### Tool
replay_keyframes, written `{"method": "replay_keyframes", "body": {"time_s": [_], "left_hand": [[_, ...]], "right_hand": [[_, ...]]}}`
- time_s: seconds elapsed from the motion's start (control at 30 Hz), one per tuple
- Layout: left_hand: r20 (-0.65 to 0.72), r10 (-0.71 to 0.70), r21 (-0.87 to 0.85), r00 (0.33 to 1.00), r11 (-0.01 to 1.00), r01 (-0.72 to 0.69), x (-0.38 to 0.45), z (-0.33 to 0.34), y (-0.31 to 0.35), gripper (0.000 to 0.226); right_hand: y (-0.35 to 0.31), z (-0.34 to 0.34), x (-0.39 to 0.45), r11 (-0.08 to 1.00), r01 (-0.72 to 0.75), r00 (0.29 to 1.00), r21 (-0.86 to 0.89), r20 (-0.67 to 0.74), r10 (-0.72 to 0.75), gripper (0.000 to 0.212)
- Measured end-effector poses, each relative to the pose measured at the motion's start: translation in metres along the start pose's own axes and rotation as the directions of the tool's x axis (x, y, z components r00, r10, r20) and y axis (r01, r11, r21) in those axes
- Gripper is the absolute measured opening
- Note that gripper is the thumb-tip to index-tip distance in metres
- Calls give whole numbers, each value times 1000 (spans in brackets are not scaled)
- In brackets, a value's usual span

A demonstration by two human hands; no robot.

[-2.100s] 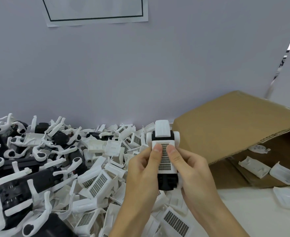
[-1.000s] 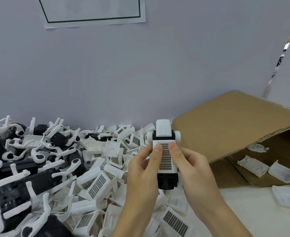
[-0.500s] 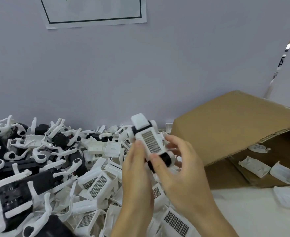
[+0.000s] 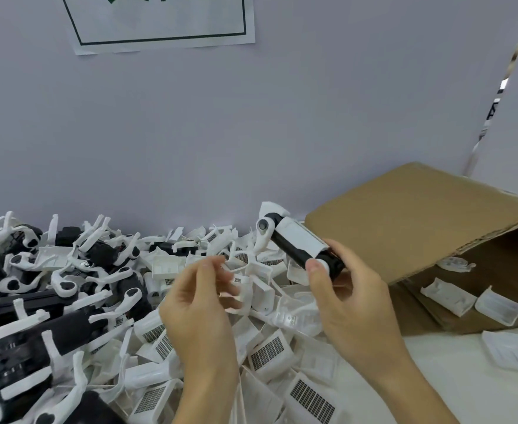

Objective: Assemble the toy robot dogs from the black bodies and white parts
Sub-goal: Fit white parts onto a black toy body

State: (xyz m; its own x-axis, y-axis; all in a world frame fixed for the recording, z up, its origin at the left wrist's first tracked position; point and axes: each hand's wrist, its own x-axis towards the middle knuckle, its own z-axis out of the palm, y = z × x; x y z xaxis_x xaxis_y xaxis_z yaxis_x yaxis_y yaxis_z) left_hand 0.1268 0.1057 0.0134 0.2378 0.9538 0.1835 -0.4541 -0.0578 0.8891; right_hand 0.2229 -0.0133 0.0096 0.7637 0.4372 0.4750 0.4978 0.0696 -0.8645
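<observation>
Pale wall behind a desk heaped with white parts. Right hand grips a part-built toy dog (tilted, raised above the heap) beside a cardboard box. Left hand hovers just apart, fingers loosely curled, holding nothing.

Both arms are bare as far back from the fingers as shows; no sleeve reaches either wrist. The left hand and right hand have slim fingers with short, plain, unpainted nails.
</observation>
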Motion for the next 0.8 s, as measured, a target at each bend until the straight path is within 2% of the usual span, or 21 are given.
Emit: {"method": "replay_keyframes", "body": {"time_s": [0.07, 0.13, 0.23, 0.3, 0.47, 0.6, 0.7, 0.8], "left_hand": [[-23, 77, 71, 997, 995, -75, 5, -4, 1, 25], [85, 75, 100, 994, 991, -83, 3, -5, 3, 17], [268, -32, 114, 963, 994, 1, 0, -4, 4, 37], [299, -72, 84, 951, 995, 49, -1, -2, 6, 40], [275, -85, -8, 958, 996, 91, 0, 0, 8, 45], [251, -100, -1, 963, 995, 103, -1, 1, 10, 39], [240, -124, 10, 963, 992, 125, 0, 2, 10, 34], [269, -149, 30, 952, 989, 146, 1, 2, 9, 36]], "right_hand": [[-1, -4, 2, 997, -36, 998, 74, 62, 31, 14], [0, -7, 3, 988, -94, 989, 120, 123, 79, 14], [1, -9, 3, 973, -179, 959, 143, 247, 140, 39], [0, -8, 2, 977, -163, 948, 136, 296, 117, 41], [-2, -7, 1, 976, -156, 944, 153, 316, 101, 40], [-6, -4, -1, 972, -141, 966, 188, 240, 94, 18], [-11, -5, -2, 995, -71, 951, 77, 306, 44, 28], [-12, -4, -1, 997, 6, 971, -74, 240, 12, 35]]}}
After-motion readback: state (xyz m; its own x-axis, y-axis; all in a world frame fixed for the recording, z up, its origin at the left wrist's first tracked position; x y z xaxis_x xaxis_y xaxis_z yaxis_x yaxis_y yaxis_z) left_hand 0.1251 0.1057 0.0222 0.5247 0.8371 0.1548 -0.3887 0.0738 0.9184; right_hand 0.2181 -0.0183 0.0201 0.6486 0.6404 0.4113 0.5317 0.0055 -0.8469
